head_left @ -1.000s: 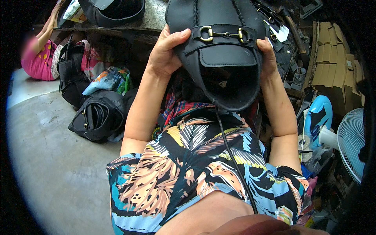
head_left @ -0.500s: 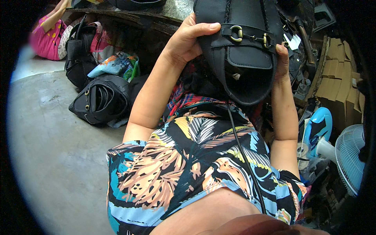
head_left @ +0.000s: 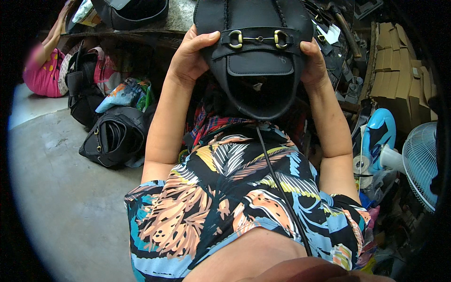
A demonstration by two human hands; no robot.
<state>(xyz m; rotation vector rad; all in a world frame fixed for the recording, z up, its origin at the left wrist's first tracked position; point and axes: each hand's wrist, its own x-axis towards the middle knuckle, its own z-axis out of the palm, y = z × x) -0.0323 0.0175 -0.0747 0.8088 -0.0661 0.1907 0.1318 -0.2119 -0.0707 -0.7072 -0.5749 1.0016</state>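
A black loafer upper [head_left: 256,55] is held up at twelve o'clock, its far end cut off by the upper edge of the view and its dark, rounded opening toward six; the left hand [head_left: 190,55] is clamped on its side at nine o'clock, thumb at the end of the strap [head_left: 251,45]; the right hand [head_left: 314,62] grips the opposite side at three o'clock, thumb pressed near the strap's other end, while the fingers of both hands are mostly hidden behind the piece; a brass-coloured metal bit [head_left: 259,39] spans the strap, and a stitched tongue [head_left: 260,66] lies just below it; a small pale patch shows within the opening; at eleven o'clock another black upper [head_left: 110,14] sits on a worn bench [head_left: 181,18]; at nine o'clock a bundle of nested black uppers [head_left: 115,136] lies on the grey floor [head_left: 66,188], with a black bag [head_left: 81,96] and a person in pink [head_left: 44,77] near ten; folded cardboard [head_left: 392,66] is stacked at two o'clock, and a fan [head_left: 421,164] stands just past three; a black cable [head_left: 282,190] runs down the patterned shirt [head_left: 188,211] toward five o'clock.
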